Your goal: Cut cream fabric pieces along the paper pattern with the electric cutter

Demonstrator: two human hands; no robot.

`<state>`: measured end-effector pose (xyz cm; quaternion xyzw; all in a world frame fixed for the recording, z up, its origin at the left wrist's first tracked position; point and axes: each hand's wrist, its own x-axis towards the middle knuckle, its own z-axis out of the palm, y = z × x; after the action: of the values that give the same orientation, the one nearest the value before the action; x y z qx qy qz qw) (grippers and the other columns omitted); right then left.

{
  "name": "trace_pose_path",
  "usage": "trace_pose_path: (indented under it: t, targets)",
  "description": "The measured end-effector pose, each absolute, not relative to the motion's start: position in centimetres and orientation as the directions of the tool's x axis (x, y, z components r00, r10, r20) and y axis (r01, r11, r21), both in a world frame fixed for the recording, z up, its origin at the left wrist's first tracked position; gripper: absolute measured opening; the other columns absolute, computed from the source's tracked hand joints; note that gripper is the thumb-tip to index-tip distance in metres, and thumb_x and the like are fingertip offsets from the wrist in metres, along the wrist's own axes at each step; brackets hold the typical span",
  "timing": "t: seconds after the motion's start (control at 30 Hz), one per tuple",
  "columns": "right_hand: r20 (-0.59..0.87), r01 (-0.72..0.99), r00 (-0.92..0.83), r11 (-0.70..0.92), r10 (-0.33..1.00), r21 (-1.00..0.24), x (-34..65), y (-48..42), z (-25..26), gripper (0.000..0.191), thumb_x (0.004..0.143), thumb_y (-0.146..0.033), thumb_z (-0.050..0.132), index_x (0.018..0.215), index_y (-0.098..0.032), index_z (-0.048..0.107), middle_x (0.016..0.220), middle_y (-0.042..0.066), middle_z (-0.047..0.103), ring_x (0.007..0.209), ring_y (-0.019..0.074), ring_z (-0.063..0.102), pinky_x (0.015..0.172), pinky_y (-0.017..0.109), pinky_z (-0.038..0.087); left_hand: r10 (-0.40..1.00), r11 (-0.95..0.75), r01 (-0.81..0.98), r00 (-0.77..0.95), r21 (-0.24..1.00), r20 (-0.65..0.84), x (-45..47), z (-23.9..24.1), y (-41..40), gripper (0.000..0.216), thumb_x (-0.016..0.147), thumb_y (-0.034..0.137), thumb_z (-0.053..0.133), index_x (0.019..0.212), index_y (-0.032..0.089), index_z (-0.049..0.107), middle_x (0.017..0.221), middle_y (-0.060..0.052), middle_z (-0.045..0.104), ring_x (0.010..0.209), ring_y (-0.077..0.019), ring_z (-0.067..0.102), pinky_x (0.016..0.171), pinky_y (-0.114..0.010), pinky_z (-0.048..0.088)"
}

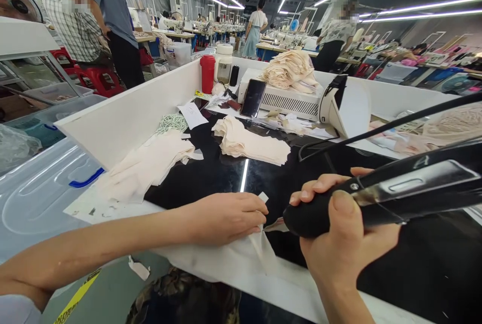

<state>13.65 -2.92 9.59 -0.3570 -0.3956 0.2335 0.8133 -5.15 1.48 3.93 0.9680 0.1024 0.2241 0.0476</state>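
My left hand (229,217) is at the table's front edge, its fingers closed on a piece of pale fabric (262,252) that hangs over the edge. A small white tab (263,197) sticks out past the fingertips. My right hand (348,236) is wrapped around a long black tool (312,216) with a rounded end and a shiny silver panel, its kind not clear. That rounded end is just right of my left fingertips, above the black tabletop (211,183). Behind lies a stack of cream fabric pieces (252,140), with a larger cream pile (146,163) to the left.
A phone (253,98) leans on a white vented box (289,100) topped with bundled cream fabric (289,70). A black cable (395,124) crosses on the right. White panels (135,113) edge the table. A red cup (207,74) stands at the back; people are beyond.
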Motion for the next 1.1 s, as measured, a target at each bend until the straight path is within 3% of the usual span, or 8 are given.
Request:
trace_pose_path:
  t: [0.13, 0.53, 0.73, 1.1]
  targets:
    - [0.478, -0.101, 0.573, 0.636, 0.666, -0.765, 13.7, -2.9, 9.5, 0.048, 0.079, -0.033, 0.098, 0.112, -0.024, 0.065, 0.075, -0.006, 0.072, 0.051, 0.0161, 0.065, 0.047, 0.028, 0.058, 0.197, -0.97, 0.133, 0.923, 0.205, 0.331, -5.4, 3.8, 3.0, 0.024, 0.12, 0.017, 0.055, 0.129, 0.014, 0.078, 0.136, -0.013, 0.081, 0.127, -0.021, 0.076, 0.115, -0.03, 0.061]
    - [0.496, -0.086, 0.57, 0.648, 0.655, -0.757, 13.6, -3.1, 9.8, 0.041, 0.077, -0.026, 0.093, 0.109, -0.025, 0.067, 0.072, -0.007, 0.072, 0.05, 0.016, 0.063, 0.045, 0.027, 0.059, 0.219, -0.941, 0.144, 0.949, 0.306, 0.227, -7.5, 4.1, 3.6, 0.031, 0.124, 0.032, 0.058, 0.147, 0.024, 0.076, 0.148, -0.01, 0.078, 0.129, -0.0212, 0.077, 0.107, -0.027, 0.06]
    - [0.483, -0.066, 0.582, 0.63, 0.655, -0.774, 13.5, -3.1, 9.8, 0.043, 0.078, -0.032, 0.095, 0.11, -0.025, 0.067, 0.072, -0.007, 0.072, 0.051, 0.017, 0.063, 0.044, 0.029, 0.06, 0.17, -0.959, 0.102, 0.954, 0.264, 0.247, -8.0, 4.0, 3.6, 0.035, 0.124, 0.04, 0.057, 0.145, 0.021, 0.078, 0.152, -0.014, 0.075, 0.132, -0.0258, 0.076, 0.106, -0.031, 0.062]
    - [0.47, -0.06, 0.606, 0.626, 0.642, -0.777, 13.0, -2.1, 10.4, 0.042, 0.076, -0.03, 0.092, 0.108, -0.026, 0.065, 0.072, -0.009, 0.068, 0.051, 0.0151, 0.059, 0.044, 0.027, 0.058, 0.165, -0.975, 0.114, 0.946, 0.191, 0.279, -7.6, 3.7, 3.2, 0.033, 0.123, 0.04, 0.059, 0.144, 0.023, 0.078, 0.15, -0.011, 0.074, 0.122, -0.0216, 0.075, 0.098, -0.031, 0.063]
